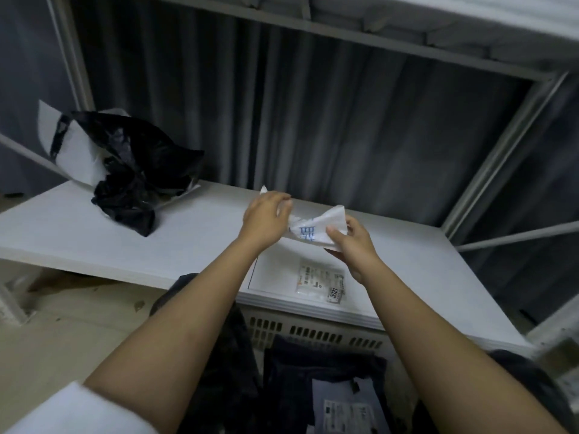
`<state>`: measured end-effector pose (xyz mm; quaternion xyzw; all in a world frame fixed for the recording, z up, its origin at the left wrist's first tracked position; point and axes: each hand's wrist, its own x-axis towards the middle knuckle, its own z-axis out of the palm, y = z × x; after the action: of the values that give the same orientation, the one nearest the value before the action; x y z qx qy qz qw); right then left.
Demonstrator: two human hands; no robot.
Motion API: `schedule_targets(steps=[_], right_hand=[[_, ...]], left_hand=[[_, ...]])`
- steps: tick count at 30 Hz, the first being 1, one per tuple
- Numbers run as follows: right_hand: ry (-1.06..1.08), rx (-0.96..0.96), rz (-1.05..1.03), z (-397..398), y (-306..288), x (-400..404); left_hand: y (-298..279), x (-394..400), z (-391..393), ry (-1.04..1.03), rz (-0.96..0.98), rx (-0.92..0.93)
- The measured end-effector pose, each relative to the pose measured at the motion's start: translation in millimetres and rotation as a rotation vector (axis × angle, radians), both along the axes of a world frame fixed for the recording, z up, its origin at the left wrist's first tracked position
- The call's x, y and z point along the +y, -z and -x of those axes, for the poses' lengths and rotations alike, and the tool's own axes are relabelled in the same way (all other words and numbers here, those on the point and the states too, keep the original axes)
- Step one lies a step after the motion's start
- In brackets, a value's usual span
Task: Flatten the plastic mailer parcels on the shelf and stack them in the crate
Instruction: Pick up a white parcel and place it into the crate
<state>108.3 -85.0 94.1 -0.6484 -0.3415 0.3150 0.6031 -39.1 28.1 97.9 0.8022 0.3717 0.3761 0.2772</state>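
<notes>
Both hands hold a small crumpled white mailer [308,225] with blue print above the white shelf [94,233]. My left hand [266,214] grips its far left end; my right hand [351,242] pinches its right end. Under them a flat white mailer [282,277] with a shipping label lies at the shelf's front edge. A crumpled black mailer [141,170] is heaped at the shelf's left back, over a white mailer [72,145] leaning there. Below the shelf stands the pale crate [313,332], holding dark flat mailers [326,380] and a labelled one.
Grey curtains hang behind the shelf. A metal frame post [501,151] rises at the right and an upper shelf beam [344,36] crosses overhead. The floor [78,321] shows at lower left.
</notes>
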Motion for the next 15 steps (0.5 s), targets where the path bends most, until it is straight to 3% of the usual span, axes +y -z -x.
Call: schedule_targets(steps=[5, 10, 12, 15], right_hand=[[-0.016, 0.054, 0.058, -35.2, 23.2, -21.0], [-0.001, 0.138, 0.106, -70.2, 54.5, -30.3], [0.024, 0.16, 0.13, -83.1, 70.4, -29.4], [0.06, -0.018, 0.172, -94.5, 91.8, -27.1]], left_hand=[[22.5, 6.9, -21.5, -0.12, 0.15, 0.131], [60.5, 14.1, -49.6, -0.036, 0.51, -0.005], [76.3, 13.1, -57.1, 0.014, 0.586, 0.019], [98.6, 11.2, -58.9, 0.026, 0.569, 0.058]])
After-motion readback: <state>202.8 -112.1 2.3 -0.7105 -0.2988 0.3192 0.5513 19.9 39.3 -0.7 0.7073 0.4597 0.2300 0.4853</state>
